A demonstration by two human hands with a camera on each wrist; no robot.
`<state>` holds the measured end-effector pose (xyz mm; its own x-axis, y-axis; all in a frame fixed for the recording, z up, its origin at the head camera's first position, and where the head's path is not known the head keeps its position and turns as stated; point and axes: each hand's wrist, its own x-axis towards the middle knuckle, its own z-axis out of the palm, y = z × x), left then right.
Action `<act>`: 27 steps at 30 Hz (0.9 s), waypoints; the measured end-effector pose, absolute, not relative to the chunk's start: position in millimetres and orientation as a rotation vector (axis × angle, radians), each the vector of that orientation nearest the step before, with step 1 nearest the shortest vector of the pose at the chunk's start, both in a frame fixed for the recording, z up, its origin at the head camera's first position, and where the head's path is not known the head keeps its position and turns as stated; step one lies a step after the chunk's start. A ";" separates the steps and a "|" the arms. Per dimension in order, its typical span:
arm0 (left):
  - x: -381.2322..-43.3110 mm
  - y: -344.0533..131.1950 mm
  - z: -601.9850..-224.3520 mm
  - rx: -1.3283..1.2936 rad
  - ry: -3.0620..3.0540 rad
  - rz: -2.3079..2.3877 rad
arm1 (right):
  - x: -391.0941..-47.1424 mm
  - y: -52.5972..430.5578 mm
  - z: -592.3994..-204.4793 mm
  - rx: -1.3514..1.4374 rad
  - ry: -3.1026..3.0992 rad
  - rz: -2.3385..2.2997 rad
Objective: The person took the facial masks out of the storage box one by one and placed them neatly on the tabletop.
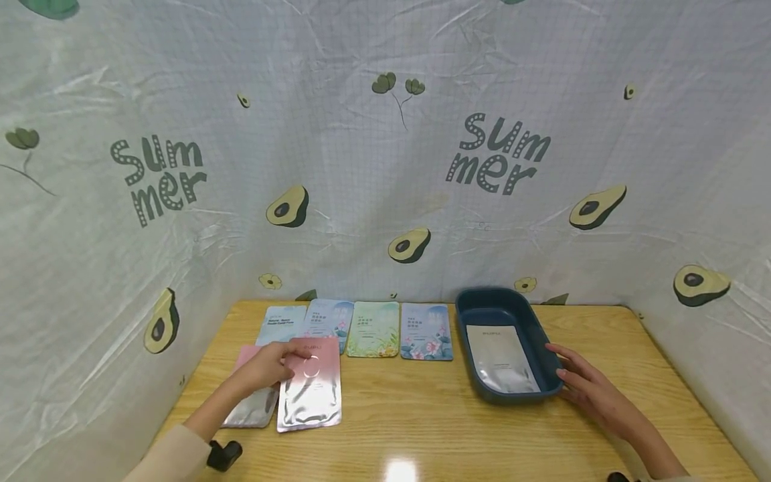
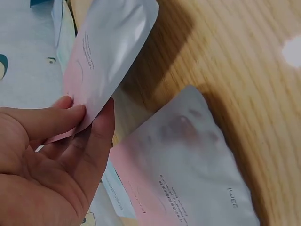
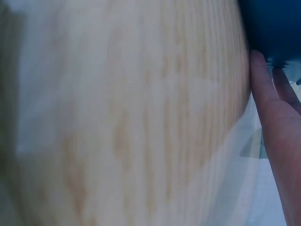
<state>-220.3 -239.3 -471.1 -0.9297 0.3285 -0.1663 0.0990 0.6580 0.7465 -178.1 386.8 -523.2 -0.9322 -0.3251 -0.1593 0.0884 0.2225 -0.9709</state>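
Note:
In the head view my left hand [image 1: 271, 367] pinches a pink-and-silver face mask packet [image 1: 310, 395] by its pink end. The left wrist view shows this packet [image 2: 106, 52] lifted and tilted off the table, thumb on one face and fingers behind. A second pink-and-silver face mask packet [image 2: 183, 155] lies on the table beside it, partly under my left arm in the head view. My right hand [image 1: 593, 395] touches the right side of a dark blue plastic bin [image 1: 545, 328] with fairly straight fingers. Inside the bin lies a silver-and-white packet [image 1: 502, 358].
Along the back of the wooden table [image 1: 409, 415] lie a light blue packet [image 1: 280, 321], a blue floral packet [image 1: 328, 321], a green packet [image 1: 373, 328] and another blue floral packet [image 1: 426, 331]. A white avocado-print sheet [image 1: 349, 167] encloses the back and sides.

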 end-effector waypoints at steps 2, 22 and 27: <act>-224.9 -240.2 -472.7 0.443 2.622 1.077 | -178.5 386.8 -522.5 -0.221 2.165 -1.771; -253.2 -250.0 -475.9 0.829 2.588 0.874 | -177.4 386.3 -522.2 -0.199 2.122 -1.810; -256.5 -253.6 -477.7 0.874 2.536 0.892 | -176.4 386.1 -522.1 -0.206 2.114 -1.812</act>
